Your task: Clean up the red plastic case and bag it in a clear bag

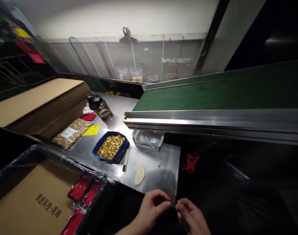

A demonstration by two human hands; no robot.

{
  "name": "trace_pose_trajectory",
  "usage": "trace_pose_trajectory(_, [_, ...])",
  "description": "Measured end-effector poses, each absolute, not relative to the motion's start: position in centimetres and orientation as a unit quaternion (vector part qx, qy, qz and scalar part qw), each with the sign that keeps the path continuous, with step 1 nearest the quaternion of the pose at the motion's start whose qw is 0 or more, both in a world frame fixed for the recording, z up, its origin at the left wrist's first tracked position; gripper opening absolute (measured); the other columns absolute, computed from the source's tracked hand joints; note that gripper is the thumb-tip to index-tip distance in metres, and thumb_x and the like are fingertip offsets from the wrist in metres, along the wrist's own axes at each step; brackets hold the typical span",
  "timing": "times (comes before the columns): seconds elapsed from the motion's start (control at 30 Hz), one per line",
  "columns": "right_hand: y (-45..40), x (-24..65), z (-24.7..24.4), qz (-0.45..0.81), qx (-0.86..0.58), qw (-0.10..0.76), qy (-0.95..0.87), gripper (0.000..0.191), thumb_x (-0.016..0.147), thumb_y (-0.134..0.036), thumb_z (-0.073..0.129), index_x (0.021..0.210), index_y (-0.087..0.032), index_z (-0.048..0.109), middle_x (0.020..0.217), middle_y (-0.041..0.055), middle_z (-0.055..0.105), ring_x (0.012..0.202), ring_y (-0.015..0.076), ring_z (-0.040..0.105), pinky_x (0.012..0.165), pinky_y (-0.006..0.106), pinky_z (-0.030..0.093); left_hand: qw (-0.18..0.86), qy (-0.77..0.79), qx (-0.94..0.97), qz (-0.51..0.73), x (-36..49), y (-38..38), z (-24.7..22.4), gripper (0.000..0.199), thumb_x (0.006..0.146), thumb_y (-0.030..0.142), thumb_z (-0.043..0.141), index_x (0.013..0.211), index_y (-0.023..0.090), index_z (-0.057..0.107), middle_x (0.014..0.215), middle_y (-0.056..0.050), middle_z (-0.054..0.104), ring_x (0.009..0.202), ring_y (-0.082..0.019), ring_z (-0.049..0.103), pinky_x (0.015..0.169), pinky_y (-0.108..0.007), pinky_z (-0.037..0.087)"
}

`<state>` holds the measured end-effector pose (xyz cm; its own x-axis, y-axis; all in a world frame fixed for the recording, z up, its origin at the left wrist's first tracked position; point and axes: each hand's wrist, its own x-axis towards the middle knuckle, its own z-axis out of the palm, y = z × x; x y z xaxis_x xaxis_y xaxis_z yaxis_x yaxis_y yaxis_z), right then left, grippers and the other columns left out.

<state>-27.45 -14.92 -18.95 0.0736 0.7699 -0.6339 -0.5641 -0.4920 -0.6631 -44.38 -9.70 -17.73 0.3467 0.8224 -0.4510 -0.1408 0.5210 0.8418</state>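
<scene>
My right hand (191,217) pinches a small gold-coloured piece (180,204) between thumb and fingertips, just beyond the table's front edge. Close beside it, my left hand (155,209) is curled with its thumb and forefinger brought together; whatever they hold, if anything, is too small to make out. The two hands are apart by a narrow gap. A blue tray (94,150) full of small gold-coloured pieces (111,147) stands on the metal table (152,178). A pale half-round disc (139,174) lies nearer to my hands, with a small metal pin-like part (160,162) to its right.
A green conveyor belt (188,94) slopes up rightward over the table, with a clear bin (149,140) beneath its end. A marker (126,160), bottle (100,106), bag of gold pieces (72,132) and cardboard stack (41,104) lie leftward. A lined crate (95,195) holds red pieces (80,187).
</scene>
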Motion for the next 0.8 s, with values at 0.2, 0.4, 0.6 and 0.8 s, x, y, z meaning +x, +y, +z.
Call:
trace_pose_trajectory(0.2, [-14.7, -27.7, -16.0, 0.633, -0.547, 0.528, -0.147, 0.043, 0.07, -0.055, 0.09, 0.085, -0.017, 0.075, 0.077, 0.004, 0.069, 0.069, 0.0139, 0.057, 0.066, 0.024, 0.047, 0.751, 0.431, 0.365, 0.342, -43.9, -9.4, -15.8, 0.037, 0.078, 0.032, 0.088, 0.109, 0.019, 0.074, 0.086, -0.004, 0.076, 0.081, -0.017, 0.07, 0.077, -0.026, 0.054])
trace_pose_trajectory(0.4, [-15.2, -27.9, -15.8, 0.592, -0.574, 0.517, -0.228, 0.032, 0.085, -0.051, 0.079, 0.088, -0.019, 0.075, 0.079, 0.003, 0.065, 0.076, 0.0161, 0.052, 0.072, 0.027, 0.044, 0.73, 0.423, 0.403, 0.354, -43.8, -9.5, -15.3, 0.026, 0.081, 0.026, 0.085, 0.104, 0.021, 0.075, 0.088, -0.002, 0.076, 0.083, -0.015, 0.071, 0.078, -0.023, 0.057])
trace_pose_trajectory(0.6, [-15.1, -27.9, -15.6, 0.599, -0.568, 0.511, -0.241, 0.029, 0.087, -0.049, 0.077, 0.088, -0.02, 0.074, 0.081, 0.0025, 0.065, 0.078, 0.0166, 0.052, 0.073, 0.028, 0.042, 0.679, 0.414, 0.485, 0.364, -43.9, -9.7, -15.2, 0.021, 0.085, 0.024, 0.081, 0.105, 0.023, 0.075, 0.092, -0.002, 0.076, 0.082, -0.015, 0.072, 0.077, -0.022, 0.059])
trace_pose_trajectory(0.8, [-15.1, -28.0, -16.0, 0.602, -0.557, 0.52, -0.239, 0.032, 0.087, -0.05, 0.077, 0.085, -0.019, 0.074, 0.076, 0.0011, 0.061, 0.074, 0.0146, 0.049, 0.071, 0.026, 0.04, 0.561, 0.359, 0.631, 0.398, -44.0, -9.1, -15.1, 0.014, 0.09, 0.014, 0.072, 0.097, 0.025, 0.078, 0.087, -0.003, 0.076, 0.08, -0.015, 0.073, 0.074, -0.022, 0.058])
